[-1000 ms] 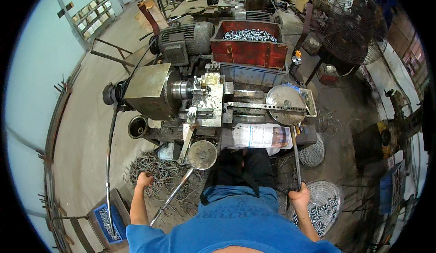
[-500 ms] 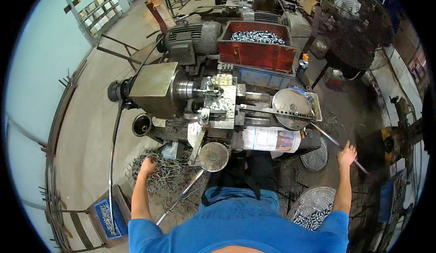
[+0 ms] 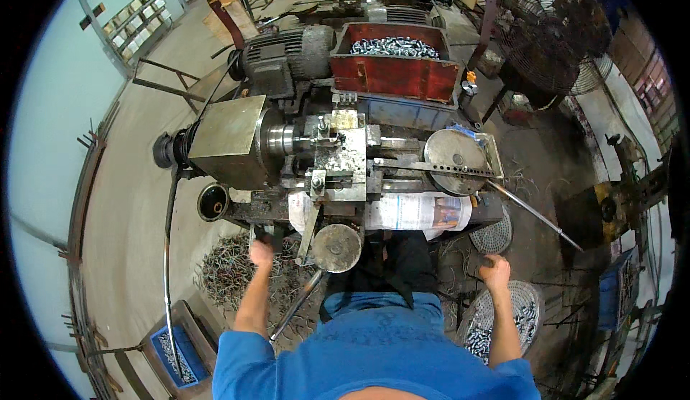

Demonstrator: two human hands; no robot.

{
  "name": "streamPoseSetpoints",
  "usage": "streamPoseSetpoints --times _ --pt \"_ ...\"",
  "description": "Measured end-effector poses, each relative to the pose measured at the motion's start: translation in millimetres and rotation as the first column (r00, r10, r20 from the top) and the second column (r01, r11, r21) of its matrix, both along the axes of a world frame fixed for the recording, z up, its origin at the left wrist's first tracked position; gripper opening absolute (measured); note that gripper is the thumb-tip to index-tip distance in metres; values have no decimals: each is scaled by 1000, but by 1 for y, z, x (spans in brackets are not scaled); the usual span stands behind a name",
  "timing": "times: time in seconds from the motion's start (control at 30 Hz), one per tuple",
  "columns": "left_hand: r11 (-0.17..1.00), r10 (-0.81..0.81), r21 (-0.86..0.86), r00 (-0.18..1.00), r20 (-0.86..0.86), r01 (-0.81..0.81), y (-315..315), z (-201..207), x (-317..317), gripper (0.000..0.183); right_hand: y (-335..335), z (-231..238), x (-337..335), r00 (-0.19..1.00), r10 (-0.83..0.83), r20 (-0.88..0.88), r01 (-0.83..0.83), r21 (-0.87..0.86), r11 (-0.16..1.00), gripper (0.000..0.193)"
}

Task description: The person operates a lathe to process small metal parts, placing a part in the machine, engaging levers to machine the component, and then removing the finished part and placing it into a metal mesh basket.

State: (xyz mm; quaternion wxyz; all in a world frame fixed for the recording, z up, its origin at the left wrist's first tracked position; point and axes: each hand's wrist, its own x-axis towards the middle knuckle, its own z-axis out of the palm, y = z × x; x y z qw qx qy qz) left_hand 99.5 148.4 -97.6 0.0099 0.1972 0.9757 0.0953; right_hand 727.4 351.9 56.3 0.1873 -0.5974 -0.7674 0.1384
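My left hand (image 3: 261, 253) is closed at the lower left of the lathe (image 3: 341, 159), above a heap of metal shavings (image 3: 228, 274). Its fingers partly hide a small dark part; whether they grip anything is unclear. Further right, my right hand (image 3: 494, 270) is curled closed, just above a perforated round basket (image 3: 530, 296) of small shiny metal pieces. What it may hold is hidden. Apart from that hand, a long lever (image 3: 535, 217) slants down from the lathe's right end. Between my arms are a round metal disc (image 3: 337, 248) and another slanted rod (image 3: 296, 305).
Behind the lathe, a red bin (image 3: 395, 76) of shiny metal pieces rests on a blue crate (image 3: 413, 111). A blue tray (image 3: 172, 353) with similar pieces is at lower left. A caged fan (image 3: 553, 33) stands at right. Newspaper (image 3: 417, 211) covers the lathe's front ledge.
My right hand has let go of the long lever and moved left and down toward the basket. My left hand has moved right and slightly up from the shavings. The view has shifted slightly.
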Motion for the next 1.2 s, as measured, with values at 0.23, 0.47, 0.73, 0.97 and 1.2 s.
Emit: streamPoseSetpoints --times 0.23,0.47,0.73,0.97,1.2 --pt "834 -412 -292 880 237 469 -25 60 -39 43 41 69 -51 994 109 -4 -108 100 989 34" --pt "901 -321 -148 856 407 408 -50 99 -32 54 85 171 -208 810 566 -156 -518 263 814 39" --pt "931 -140 321 982 -128 175 -145 279 -97 28 69 189 -446 504 800 326 -843 386 374 20" --pt "989 56 143 970 -237 -22 -196 231 -33 49 72 170 -490 398 761 512 -906 87 415 20" --pt "976 -90 196 996 -13 91 -171 253 -6 39 74 165 -484 422 738 527 -899 138 416 20"
